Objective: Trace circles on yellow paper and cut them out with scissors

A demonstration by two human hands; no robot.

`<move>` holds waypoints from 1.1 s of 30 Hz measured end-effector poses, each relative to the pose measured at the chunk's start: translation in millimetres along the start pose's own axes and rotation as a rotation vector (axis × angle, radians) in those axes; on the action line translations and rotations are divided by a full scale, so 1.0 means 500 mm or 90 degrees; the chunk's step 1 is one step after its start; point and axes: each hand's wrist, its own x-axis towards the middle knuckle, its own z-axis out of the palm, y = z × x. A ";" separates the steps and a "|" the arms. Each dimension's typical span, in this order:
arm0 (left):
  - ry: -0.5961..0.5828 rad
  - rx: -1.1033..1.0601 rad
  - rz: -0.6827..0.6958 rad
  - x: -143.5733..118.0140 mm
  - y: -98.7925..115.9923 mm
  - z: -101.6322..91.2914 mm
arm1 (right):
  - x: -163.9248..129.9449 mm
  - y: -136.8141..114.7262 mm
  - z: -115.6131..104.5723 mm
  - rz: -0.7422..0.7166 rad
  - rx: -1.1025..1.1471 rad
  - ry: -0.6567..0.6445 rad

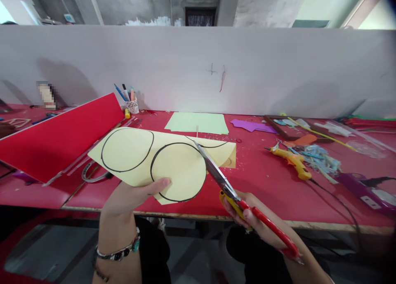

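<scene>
While the left hand (131,197) grips the yellow paper (167,160) over the table (260,193), the right hand (254,227) holds the scissors (229,188), blades (214,169) near the outline of the middle circle (182,176); rotating the paper, not the wrist, should keep the cut smooth.

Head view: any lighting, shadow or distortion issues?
Head view: soft shadows on the white partition, left and right; upper-left bright area looks washed out; top-right corner goes dark; one patch at left is pixelated. In the same head view, the pale yellow paper and scissors read clearly.
</scene>
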 end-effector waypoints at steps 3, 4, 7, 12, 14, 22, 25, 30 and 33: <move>-0.014 -0.027 0.016 0.001 0.003 0.003 | 0.002 -0.002 0.002 0.004 -0.010 0.011; -0.010 -0.029 0.020 0.002 0.001 0.003 | 0.003 -0.003 0.003 0.008 -0.014 0.015; 0.006 -0.016 0.026 0.005 -0.012 -0.005 | 0.005 -0.006 0.005 0.018 -0.020 0.017; 0.004 -0.035 0.022 0.010 -0.029 -0.014 | 0.003 0.000 0.004 0.018 -0.010 0.021; 0.009 -0.060 0.004 0.014 -0.024 -0.011 | 0.001 0.004 0.003 0.020 -0.001 0.022; 0.123 -0.158 0.025 0.043 -0.007 0.004 | -0.005 0.010 0.002 0.032 -0.030 0.029; 0.161 -0.145 0.070 0.042 -0.005 0.014 | -0.001 0.009 0.008 0.036 -0.014 0.026; 0.249 0.012 0.195 0.019 0.016 0.046 | 0.003 0.009 0.020 0.007 -0.004 0.061; 0.280 0.147 0.278 0.008 0.026 0.060 | -0.003 0.014 0.028 -0.022 -0.002 0.082</move>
